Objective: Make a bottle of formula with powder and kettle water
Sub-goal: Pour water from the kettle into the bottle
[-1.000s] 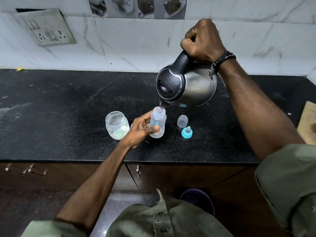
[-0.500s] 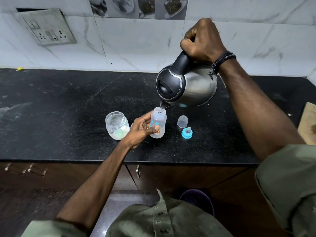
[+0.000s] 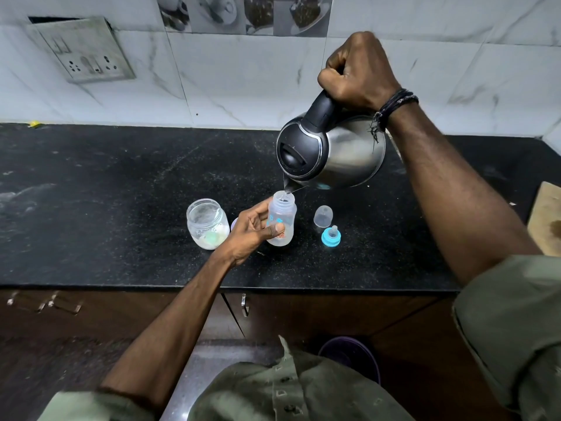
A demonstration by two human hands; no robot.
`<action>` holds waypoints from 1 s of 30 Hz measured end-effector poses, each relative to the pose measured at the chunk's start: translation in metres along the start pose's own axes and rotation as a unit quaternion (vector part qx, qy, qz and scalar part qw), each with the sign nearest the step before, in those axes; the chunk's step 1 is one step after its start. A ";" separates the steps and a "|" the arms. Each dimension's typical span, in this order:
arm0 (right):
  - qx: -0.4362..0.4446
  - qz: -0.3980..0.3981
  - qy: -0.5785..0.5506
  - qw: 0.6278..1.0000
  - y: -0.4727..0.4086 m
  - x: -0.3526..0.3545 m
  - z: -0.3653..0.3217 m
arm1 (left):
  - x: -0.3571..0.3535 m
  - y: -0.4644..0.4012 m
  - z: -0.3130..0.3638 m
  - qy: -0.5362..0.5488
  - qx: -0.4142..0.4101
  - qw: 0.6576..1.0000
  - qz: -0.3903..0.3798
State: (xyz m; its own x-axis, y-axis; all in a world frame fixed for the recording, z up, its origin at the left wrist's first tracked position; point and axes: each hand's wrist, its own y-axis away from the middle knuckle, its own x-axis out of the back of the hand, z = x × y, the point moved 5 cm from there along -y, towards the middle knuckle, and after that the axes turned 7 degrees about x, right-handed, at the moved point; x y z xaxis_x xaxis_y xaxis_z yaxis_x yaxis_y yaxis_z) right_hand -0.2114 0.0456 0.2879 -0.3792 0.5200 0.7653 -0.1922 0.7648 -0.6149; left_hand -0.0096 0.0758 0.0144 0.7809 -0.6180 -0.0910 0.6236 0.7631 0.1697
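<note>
A small clear baby bottle (image 3: 283,215) stands on the black counter (image 3: 106,192), and my left hand (image 3: 253,230) grips its side. My right hand (image 3: 359,72) is closed on the black handle of a steel kettle (image 3: 331,153), tilted with its spout just over the bottle's open mouth; a thin stream of water runs in. An open glass jar (image 3: 206,223) with white powder at the bottom stands just left of my left hand. To the right of the bottle lie its clear cap (image 3: 323,215) and blue teat ring (image 3: 331,236).
A socket plate (image 3: 82,50) hangs on the tiled wall at the back left. A wooden board (image 3: 546,220) lies at the counter's right edge. Below the counter are cabinet doors with a handle (image 3: 244,305) and a purple bucket (image 3: 349,358).
Both hands, the kettle and the bottle stay almost where they were; the kettle keeps its tilt over the bottle's mouth.
</note>
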 end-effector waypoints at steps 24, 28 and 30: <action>0.007 -0.005 0.008 1.000 0.002 0.003 -0.005 | -0.002 0.002 0.000 0.017 -0.008 1.000 0.000; 0.003 -0.005 0.008 1.000 0.002 0.002 -0.004 | -0.002 0.003 0.001 0.019 -0.002 1.000 0.000; 0.002 -0.005 0.009 1.000 0.002 0.003 -0.004 | -0.002 0.003 0.000 0.016 -0.001 1.000 0.000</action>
State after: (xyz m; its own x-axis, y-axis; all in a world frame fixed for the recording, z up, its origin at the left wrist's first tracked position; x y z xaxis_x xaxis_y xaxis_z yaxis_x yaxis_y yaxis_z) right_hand -0.2096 0.0502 0.2890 -0.3606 0.5197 0.7745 -0.1987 0.7685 -0.6082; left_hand -0.0098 0.0791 0.0152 0.7813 -0.6121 -0.1222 0.6241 0.7630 0.1684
